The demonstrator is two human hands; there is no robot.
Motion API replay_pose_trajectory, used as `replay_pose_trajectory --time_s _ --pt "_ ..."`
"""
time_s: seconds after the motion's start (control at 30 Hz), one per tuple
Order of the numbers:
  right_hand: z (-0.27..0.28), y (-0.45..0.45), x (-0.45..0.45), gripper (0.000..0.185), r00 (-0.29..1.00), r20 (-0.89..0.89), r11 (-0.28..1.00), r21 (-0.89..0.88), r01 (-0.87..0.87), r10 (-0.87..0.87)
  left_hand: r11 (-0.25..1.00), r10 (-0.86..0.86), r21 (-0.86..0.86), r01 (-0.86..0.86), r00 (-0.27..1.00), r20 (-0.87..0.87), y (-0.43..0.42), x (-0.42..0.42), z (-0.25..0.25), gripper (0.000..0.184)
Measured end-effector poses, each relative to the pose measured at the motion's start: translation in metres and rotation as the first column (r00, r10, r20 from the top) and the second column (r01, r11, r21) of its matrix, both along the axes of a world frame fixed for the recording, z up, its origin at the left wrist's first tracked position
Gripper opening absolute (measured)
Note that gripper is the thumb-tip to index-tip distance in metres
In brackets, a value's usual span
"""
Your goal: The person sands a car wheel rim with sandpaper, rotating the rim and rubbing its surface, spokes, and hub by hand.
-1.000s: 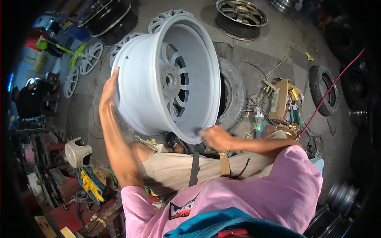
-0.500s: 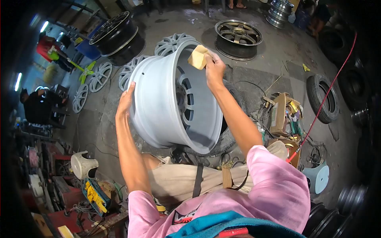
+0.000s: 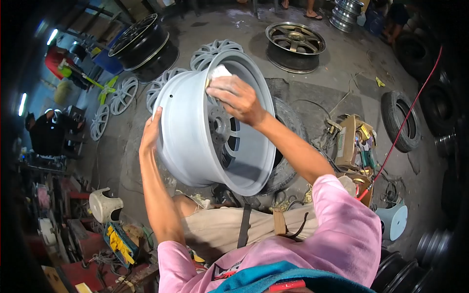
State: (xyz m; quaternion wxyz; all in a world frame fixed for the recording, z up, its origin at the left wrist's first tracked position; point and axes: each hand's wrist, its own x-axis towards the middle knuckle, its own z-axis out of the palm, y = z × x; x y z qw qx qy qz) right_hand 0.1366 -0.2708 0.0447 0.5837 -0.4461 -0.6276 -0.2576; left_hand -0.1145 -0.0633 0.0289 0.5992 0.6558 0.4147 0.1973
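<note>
Likely rubbing rim (image 3: 188, 136) | right hand (image 3: 237, 100): fingers gripping sheet (image 3: 220, 72) at rim's edge | left hand (image 3: 151, 132): rim's outside, finger closure unclear | next needs steadiness

I watch through one head-worn camera, facing forward and down, very near the shirt (image 3: 312, 244) at bottom centre, near the wheel (image 3: 219, 126) mid-frame, farther from the floor (image 3: 351, 56) at upper right, corners dark.
</note>
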Motion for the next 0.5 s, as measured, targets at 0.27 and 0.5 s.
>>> replay_pose_trajectory --time_s 0.27,0.5 --pt "-0.125 0.080 0.143 0.022 0.836 -0.349 0.900 -0.265 0.346 -0.424 0.997 0.063 0.036 -0.061 0.996 -0.063 0.021 -0.010 -0.013 0.081" --pt "-0.340 -0.088 0.108 0.023 0.686 -0.179 0.415 -0.889 0.194 -0.705 0.999 0.035 -0.038 -0.037 0.998 -0.050 0.014 -0.007 -0.007 0.082"
